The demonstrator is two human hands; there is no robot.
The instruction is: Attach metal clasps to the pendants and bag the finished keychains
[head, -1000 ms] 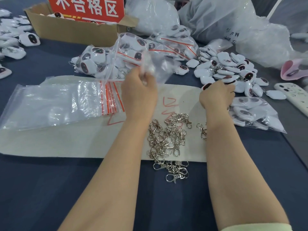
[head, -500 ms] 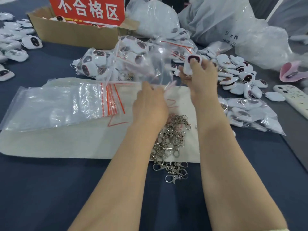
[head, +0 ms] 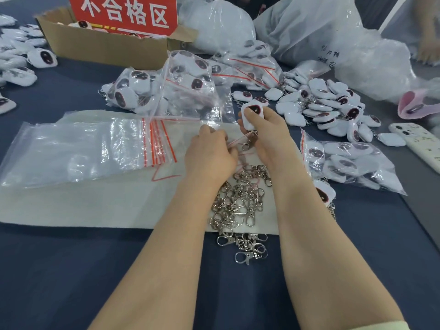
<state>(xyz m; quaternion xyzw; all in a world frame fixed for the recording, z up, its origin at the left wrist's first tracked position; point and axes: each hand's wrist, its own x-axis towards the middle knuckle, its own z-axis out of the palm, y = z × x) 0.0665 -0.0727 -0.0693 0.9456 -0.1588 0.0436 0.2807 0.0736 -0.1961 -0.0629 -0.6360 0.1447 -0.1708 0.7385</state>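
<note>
My right hand (head: 264,129) grips a white pendant (head: 252,114) with a dark oval face; a metal clasp (head: 250,142) hangs under it. My left hand (head: 209,153) pinches the red-striped mouth of a clear zip bag (head: 209,108), just left of the pendant. Loose metal clasps (head: 240,203) lie in a heap between my forearms on a pale mat (head: 83,201). A pile of loose white pendants (head: 326,108) sits at the right.
A stack of clear zip bags (head: 78,148) lies at left. Filled bags (head: 352,163) rest at right and behind (head: 147,91). A cardboard box (head: 107,46) with a red sign stands at the back. Big plastic sacks (head: 321,36) and a phone (head: 419,144) lie on the right.
My right hand lifted a pendant off the pile and brought it left and down to the bag. My left hand lowered the bag's mouth toward the mat.
</note>
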